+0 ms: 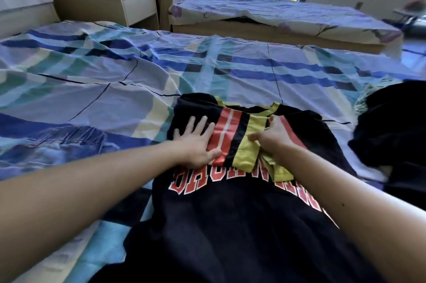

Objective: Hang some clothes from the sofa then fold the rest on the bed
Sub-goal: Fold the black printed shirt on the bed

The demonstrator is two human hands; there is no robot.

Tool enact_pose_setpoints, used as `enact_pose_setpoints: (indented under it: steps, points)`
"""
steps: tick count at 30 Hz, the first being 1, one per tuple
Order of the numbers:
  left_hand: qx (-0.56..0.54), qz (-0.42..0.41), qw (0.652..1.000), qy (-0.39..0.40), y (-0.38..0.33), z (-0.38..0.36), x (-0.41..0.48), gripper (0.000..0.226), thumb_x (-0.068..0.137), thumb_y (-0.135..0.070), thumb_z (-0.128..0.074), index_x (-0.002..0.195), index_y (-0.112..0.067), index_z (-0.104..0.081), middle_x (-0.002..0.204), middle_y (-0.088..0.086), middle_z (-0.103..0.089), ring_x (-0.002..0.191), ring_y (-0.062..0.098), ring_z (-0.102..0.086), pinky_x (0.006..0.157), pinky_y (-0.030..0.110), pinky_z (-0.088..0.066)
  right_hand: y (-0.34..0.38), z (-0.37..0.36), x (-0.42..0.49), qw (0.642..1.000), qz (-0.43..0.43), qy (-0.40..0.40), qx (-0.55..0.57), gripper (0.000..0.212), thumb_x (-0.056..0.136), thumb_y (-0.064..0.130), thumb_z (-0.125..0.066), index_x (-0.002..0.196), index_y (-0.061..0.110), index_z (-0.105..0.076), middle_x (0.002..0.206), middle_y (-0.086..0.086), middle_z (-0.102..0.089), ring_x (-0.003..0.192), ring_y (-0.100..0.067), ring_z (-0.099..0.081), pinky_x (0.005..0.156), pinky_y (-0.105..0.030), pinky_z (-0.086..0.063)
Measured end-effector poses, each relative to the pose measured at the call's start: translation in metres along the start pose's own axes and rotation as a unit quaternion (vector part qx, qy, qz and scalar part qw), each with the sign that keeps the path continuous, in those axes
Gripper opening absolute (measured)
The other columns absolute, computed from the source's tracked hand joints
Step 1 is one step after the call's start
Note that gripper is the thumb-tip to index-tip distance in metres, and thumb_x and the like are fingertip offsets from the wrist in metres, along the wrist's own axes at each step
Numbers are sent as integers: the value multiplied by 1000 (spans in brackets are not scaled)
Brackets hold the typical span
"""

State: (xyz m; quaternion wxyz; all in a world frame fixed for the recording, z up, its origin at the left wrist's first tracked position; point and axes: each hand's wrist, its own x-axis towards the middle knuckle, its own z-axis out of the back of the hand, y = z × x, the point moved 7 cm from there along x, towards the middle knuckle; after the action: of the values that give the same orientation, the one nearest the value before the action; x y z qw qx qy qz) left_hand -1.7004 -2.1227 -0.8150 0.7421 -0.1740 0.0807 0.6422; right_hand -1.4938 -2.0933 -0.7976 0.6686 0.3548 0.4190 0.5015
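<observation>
Garment: the black shirt lay spread on the bed, with its long axis running from the person's body straight away toward the far side.
Lettering: a row of red letters crossed the black shirt about midway, with the red stripes and a yellow band just beyond it.
Left hand: the left hand pressed flat on the black shirt's left part, just past the letters. Its fingers were straight and spread wide and held nothing, and its thumb rested on the red stripes.
Right hand: the right hand sat right of centre on the black shirt, at the same depth as the left. Its fingers were curled in, and they pinched the folded yellow band against the cloth.
Key relation: both hands worked the far half of the black shirt, so the long unfolded body and hem lay behind them, under the forearms and toward the person.
Nearer hand: the right hand was already on the fold, while the left only anchored beside it.
Next move, judged: reaching the near hem would likely call for drawing both hands back along the long axis.
Neighbours: blue jeans lay well to the left of the black shirt, and a dark heap lay close on its right.
</observation>
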Motion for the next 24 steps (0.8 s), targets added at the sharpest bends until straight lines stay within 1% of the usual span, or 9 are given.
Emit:
enact_pose_setpoints:
  steps: [3,6,9,11,13,16,18,21,24]
  points:
    - [-11,56,998,-26,13,-10,-5,100,88,-81,-32,154,-33,26,160,-3,38,151,33,24,121,63,-1,6,5,7,995,75,-5,-68,89,62,12,-84,137,31,-40,113,-5,-62,106,-22,-64,94,-42,-55]
    - [15,96,995,-5,25,-7,-9,111,76,-94,-26,152,-34,30,164,5,29,154,38,5,121,59,-16,16,16,4,979,131,-4,-158,82,83,-2,-72,152,17,-32,99,0,-56,92,-13,-59,82,-29,-53]
    - [81,117,990,-12,23,14,-8,109,76,-94,-18,161,-28,-4,167,15,-10,149,40,-20,114,53,-30,21,31,10,962,178,-36,-206,75,85,9,-73,151,15,-36,125,-12,-55,115,-27,-57,101,-44,-50]
    - [98,120,986,-68,16,39,3,95,84,-88,-22,151,-23,-39,154,16,-36,140,37,-33,106,50,-36,23,46,24,950,188,-50,-245,71,85,10,-72,149,15,-38,136,-12,-49,120,-27,-54,106,-44,-47]
    - [101,102,982,-127,10,64,25,77,91,-77,-34,139,-20,-52,145,15,-43,137,36,-36,106,48,-37,26,64,43,939,186,-52,-283,74,84,7,-71,150,15,-37,142,-10,-42,128,-27,-49,111,-42,-43]
    - [110,81,977,-163,11,84,61,72,91,-67,-51,143,-18,-44,148,18,-41,139,36,-33,113,49,-33,21,86,78,918,132,-12,-374,92,80,9,-71,158,15,-22,156,-15,-29,144,-33,-33,119,-45,-33]
    - [113,77,979,-148,16,85,86,90,86,-66,-60,153,-17,-29,158,19,-28,148,36,-21,119,51,-25,10,94,94,894,68,49,-440,109,79,11,-79,162,17,-8,165,-16,-15,151,-32,-20,122,-40,-25]
    - [84,78,990,-77,20,79,111,123,75,-66,-74,160,-14,-1,166,15,-16,153,33,-16,123,48,-19,3,97,103,879,36,116,-461,122,77,21,-86,162,21,2,167,-12,-15,151,-31,-23,120,-35,-28]
    - [31,90,994,-54,19,83,119,110,70,-55,-85,151,-9,-29,152,15,-44,136,33,-46,109,41,-39,2,101,116,886,22,120,-448,105,73,24,-88,157,16,-26,156,-13,-40,136,-34,-46,112,-42,-42]
